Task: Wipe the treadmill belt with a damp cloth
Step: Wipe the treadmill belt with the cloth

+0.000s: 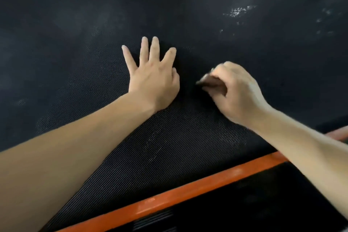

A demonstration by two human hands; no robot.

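Treadmill belt (188, 137): black, finely ribbed, fills most of the view. Duller grey patches lie across its far and left parts.

Left hand (152, 79): lies palm down on the belt near the middle of the view. Its four fingers are straight, spread and pointing to the far side, and the thumb is tucked along the right edge of the palm. It holds nothing. The bare forearm runs from the near left corner up to the wrist.

Right hand (237, 92): just right of the left hand and apart from it, with the back of the hand up and the knuckles raised. The fingers are curled under and, with the thumb, grip a small brownish cloth (209, 83). The forearm enters from the right edge, crossing above the rail.

Cloth: only a blurred strip shows, sticking out to the left from under the right fingers, low over the belt. Whether it touches the belt cannot be told.

White specks (237, 11): a scattered cluster on the belt, far right, well apart from both hands.

Orange rail (188, 190): a stripe along the belt's near edge, rising towards the right.

Black side deck (263, 203): on the near side of the rail.
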